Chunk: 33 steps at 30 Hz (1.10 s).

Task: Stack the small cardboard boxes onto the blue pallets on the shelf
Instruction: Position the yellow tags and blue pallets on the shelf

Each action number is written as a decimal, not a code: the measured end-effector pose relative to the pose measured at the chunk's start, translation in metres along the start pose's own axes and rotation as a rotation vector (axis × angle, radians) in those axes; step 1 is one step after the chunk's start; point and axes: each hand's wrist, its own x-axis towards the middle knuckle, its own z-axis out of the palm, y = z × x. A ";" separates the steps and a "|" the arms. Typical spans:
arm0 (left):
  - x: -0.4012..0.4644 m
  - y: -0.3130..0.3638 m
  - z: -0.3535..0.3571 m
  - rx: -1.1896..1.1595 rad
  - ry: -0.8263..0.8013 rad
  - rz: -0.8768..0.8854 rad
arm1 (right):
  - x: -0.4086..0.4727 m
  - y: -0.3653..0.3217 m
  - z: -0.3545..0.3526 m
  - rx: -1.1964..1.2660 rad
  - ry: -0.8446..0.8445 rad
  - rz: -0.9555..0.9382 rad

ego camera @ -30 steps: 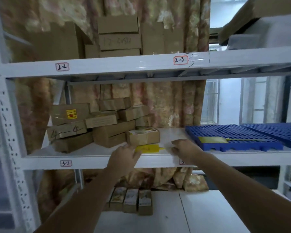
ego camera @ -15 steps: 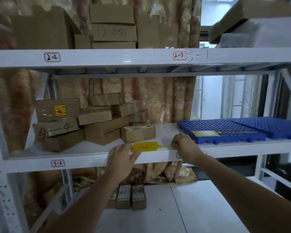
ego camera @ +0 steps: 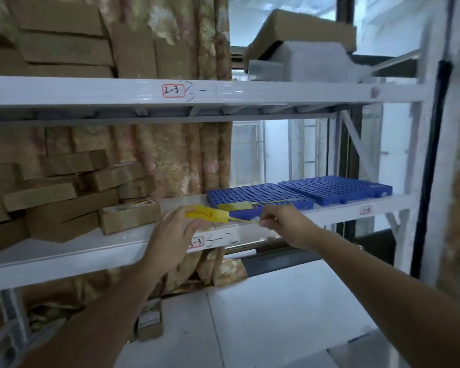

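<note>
Both hands hold a yellow tag: the left hand pinches its flat end, the right hand its thin tail. No box is on the blue pallets yet; next, I judge, free the hands and take the nearest small box

Both hands are up at the middle shelf. The left hand pinches a yellow tag with a red squiggle on it, and the right hand pinches the tag's thin tail. Small cardboard boxes sit piled on the left, two blue pallets side by side on the right, with another yellow tag lying on the nearer pallet.
</note>
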 end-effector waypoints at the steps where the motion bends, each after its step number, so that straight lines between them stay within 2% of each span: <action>1: 0.005 0.018 0.012 -0.024 0.002 -0.002 | -0.011 0.018 -0.014 0.001 0.018 0.027; 7: 0.029 0.123 0.092 -0.157 -0.041 0.035 | -0.069 0.116 -0.095 -0.027 0.122 0.207; 11: 0.044 0.177 0.143 -0.110 -0.076 0.105 | -0.098 0.175 -0.128 -0.093 0.154 0.306; 17: 0.076 0.216 0.195 -0.047 -0.109 0.151 | -0.101 0.229 -0.149 -0.122 0.244 0.360; 23: 0.123 0.231 0.227 0.214 -0.152 0.256 | -0.068 0.279 -0.154 -0.153 0.322 0.369; 28: 0.154 0.242 0.243 0.344 -0.187 0.247 | -0.032 0.309 -0.150 -0.132 0.378 0.357; 33: 0.169 0.247 0.262 0.442 -0.252 0.181 | -0.002 0.344 -0.150 -0.133 0.249 0.360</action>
